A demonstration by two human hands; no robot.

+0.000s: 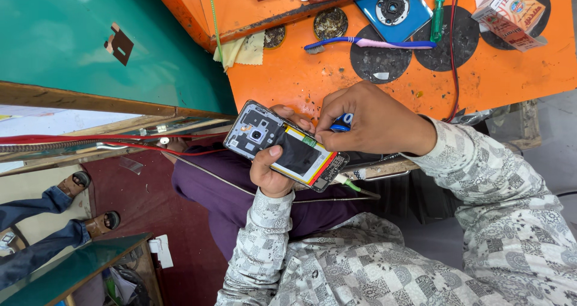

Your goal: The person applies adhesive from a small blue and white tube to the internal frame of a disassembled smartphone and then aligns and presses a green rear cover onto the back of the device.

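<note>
Phone: opened smartphone, back cover off, held over the person's lap just in front of the orange workbench; black battery with a red and yellow edge and the camera frame show.
Left hand: left hand is clamped around the phone from below, thumb lying across the battery, fingertips curling over the far edge.
Right hand: right hand is closed on a blue-handled tool, its fist resting at the phone's far long edge.
Hidden tip: the tool's working end is covered by the fingers, so where it meets the phone cannot be made out.
Under the phone: a green-tipped probe pokes out by the lower corner; its far end is hidden.
Bench: a toothbrush, a blue square part with a round centre, a green screwdriver and a small printed carton, cut off partly by the top edge.
Cables: red wires run in from the left, source out of frame.
Other person: sandalled feet at the left edge, the rest cut off.
</note>
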